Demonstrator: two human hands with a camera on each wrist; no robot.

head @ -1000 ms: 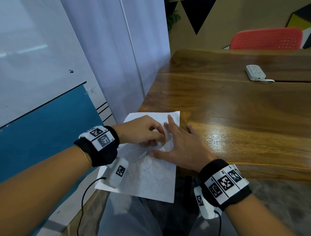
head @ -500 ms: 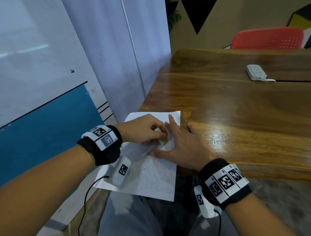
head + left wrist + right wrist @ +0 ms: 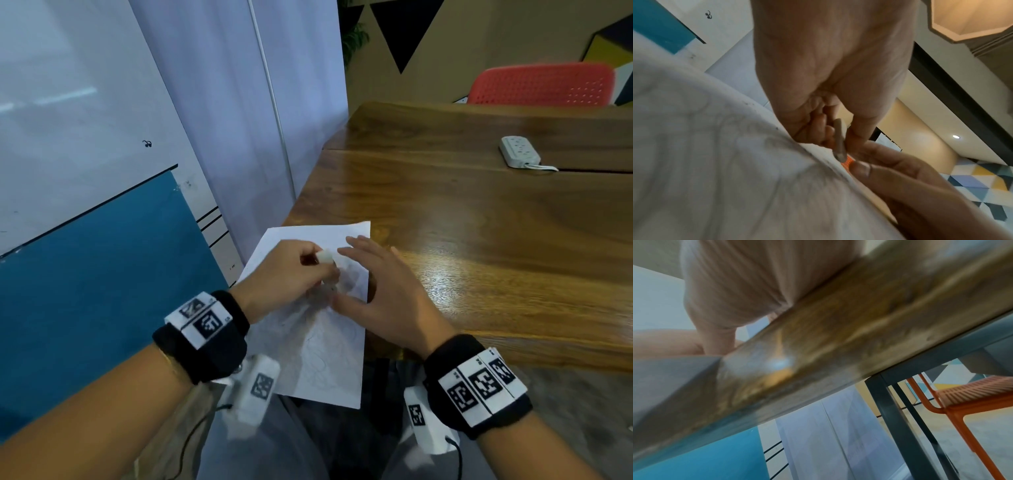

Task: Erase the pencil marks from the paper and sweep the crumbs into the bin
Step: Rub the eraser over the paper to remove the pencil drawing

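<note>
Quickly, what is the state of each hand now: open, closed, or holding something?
Left hand: closed, pinching the white eraser over the paper.
Right hand: open, fingers straight, pressing the paper flat.

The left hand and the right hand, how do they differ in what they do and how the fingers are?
The left hand has curled fingers and pinches a white eraser against the paper; the right hand holds nothing.
The left hand's fingers are bunched together, while the right hand's fingers are straight and spread.
The left hand lies fully over the paper; the right hand sits at its right edge, partly over the wooden table.
Both wear black wristbands with markers.
</note>
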